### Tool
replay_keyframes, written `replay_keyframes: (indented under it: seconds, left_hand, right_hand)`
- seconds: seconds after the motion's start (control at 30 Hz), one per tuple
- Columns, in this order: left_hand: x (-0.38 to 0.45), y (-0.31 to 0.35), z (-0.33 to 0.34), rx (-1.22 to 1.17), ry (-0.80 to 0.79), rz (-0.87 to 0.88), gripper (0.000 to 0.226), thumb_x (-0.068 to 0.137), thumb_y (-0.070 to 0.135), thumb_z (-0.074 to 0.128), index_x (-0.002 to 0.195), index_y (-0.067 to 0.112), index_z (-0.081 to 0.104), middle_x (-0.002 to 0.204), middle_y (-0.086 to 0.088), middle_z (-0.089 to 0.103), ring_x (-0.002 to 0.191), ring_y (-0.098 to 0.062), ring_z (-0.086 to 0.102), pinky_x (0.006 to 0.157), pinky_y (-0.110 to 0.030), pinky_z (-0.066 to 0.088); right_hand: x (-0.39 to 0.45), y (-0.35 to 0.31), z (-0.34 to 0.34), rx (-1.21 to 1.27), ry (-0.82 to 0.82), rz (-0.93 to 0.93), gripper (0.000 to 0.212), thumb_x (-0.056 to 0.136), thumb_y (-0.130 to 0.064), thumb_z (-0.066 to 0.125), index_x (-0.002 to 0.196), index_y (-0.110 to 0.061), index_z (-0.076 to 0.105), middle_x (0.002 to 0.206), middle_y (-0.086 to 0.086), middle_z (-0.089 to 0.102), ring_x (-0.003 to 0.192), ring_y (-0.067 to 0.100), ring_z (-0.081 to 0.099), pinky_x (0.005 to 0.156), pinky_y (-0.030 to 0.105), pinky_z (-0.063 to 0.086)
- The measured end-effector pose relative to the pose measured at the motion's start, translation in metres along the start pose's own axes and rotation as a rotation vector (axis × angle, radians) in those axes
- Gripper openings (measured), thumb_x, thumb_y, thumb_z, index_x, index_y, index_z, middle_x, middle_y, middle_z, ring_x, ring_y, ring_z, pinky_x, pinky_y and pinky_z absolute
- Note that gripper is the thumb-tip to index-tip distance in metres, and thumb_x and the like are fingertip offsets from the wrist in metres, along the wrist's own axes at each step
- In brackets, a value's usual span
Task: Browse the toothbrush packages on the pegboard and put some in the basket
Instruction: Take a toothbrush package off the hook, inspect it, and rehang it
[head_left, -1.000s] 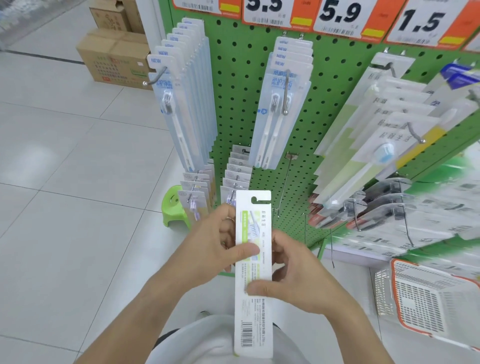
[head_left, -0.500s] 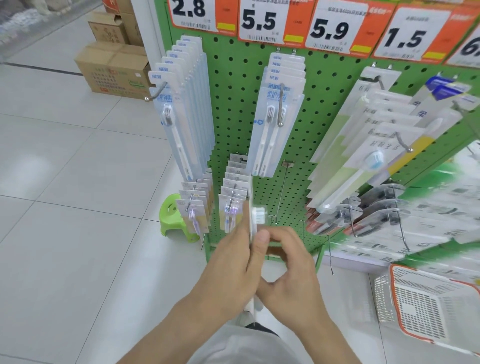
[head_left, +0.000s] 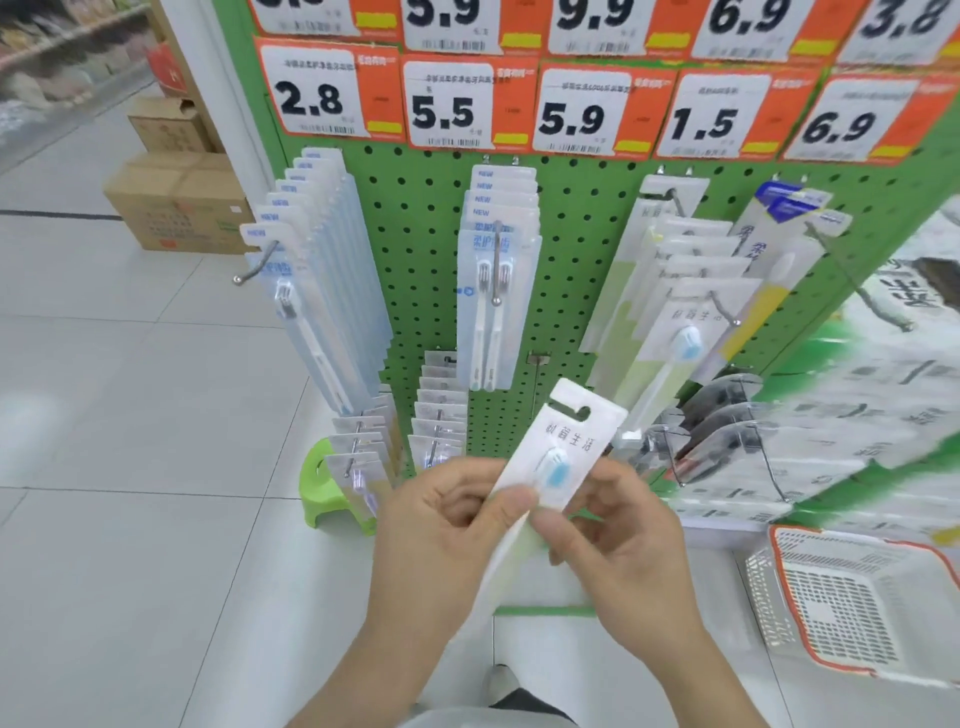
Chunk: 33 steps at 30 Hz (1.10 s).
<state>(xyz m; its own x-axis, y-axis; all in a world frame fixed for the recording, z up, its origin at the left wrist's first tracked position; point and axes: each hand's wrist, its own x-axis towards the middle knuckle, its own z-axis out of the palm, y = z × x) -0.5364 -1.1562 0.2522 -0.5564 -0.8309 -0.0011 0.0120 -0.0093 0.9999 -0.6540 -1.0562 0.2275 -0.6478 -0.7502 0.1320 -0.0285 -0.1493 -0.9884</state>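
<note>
L hand (head_left: 447, 525): my thumb + fingers pinch the long white card-backed toothbrush pack w/ blue brush head (head_left: 558, 457) at its left edge.
R hand (head_left: 623, 540): fingers curled on same pack's right edge, below the brush head.
Pack: in front of me, tilted, hang-slot end up toward the green perforated pegboard (head_left: 415, 218); not yet in basket.
Basket: white plastic mesh basket w/ orange rim (head_left: 852, 603) low on my right, apart from both hands.
Risk: thin slick pack may slip at handover to one hand; swinging right could snag the wire hooks w/ hanging packs (head_left: 727, 415) just beside.
Room: open white tile floor (head_left: 130, 467) to left; small green stool (head_left: 322, 483) near pegboard foot; right side crowded.
</note>
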Motion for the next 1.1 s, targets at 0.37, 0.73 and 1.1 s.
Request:
replay_keyframes:
  seconds: [0.37, 0.73, 1.1]
  left_hand:
    - [0.013, 0.033, 0.052, 0.037, -0.162, 0.286, 0.049, 0.094, 0.012, 0.069, 0.136, 0.032, 0.053, 0.092, 0.01, 0.075, 0.09, -0.01, 0.072, 0.08, -0.016, 0.053]
    - [0.038, 0.032, 0.09, 0.27, -0.255, 0.492, 0.07, 0.1, 0.011, 0.058, 0.149, 0.053, 0.032, 0.095, 0.008, 0.061, 0.07, -0.018, 0.062, 0.066, -0.018, 0.048]
    - [0.055, 0.034, 0.101, 0.494, -0.187, 0.556, 0.076, 0.1, 0.021, 0.054, 0.152, 0.058, 0.012, 0.122, 0.016, 0.045, 0.093, -0.003, 0.06, 0.079, -0.037, 0.057]
  right_hand:
    - [0.014, -0.038, -0.03, 0.017, 0.257, -0.266, 0.022, 0.09, -0.018, 0.068, 0.105, -0.033, 0.068, 0.089, -0.005, 0.069, 0.082, 0.011, 0.062, 0.076, 0.017, 0.051]
    - [0.026, -0.042, -0.054, -0.17, 0.378, -0.39, 0.04, 0.099, -0.012, 0.062, 0.127, -0.04, 0.057, 0.086, -0.007, 0.056, 0.078, 0.017, 0.054, 0.071, 0.016, 0.048]
    - [0.046, -0.04, -0.065, -0.344, 0.319, -0.242, 0.046, 0.096, -0.021, 0.062, 0.128, -0.052, 0.053, 0.103, -0.008, 0.063, 0.09, 0.02, 0.065, 0.07, 0.018, 0.051]
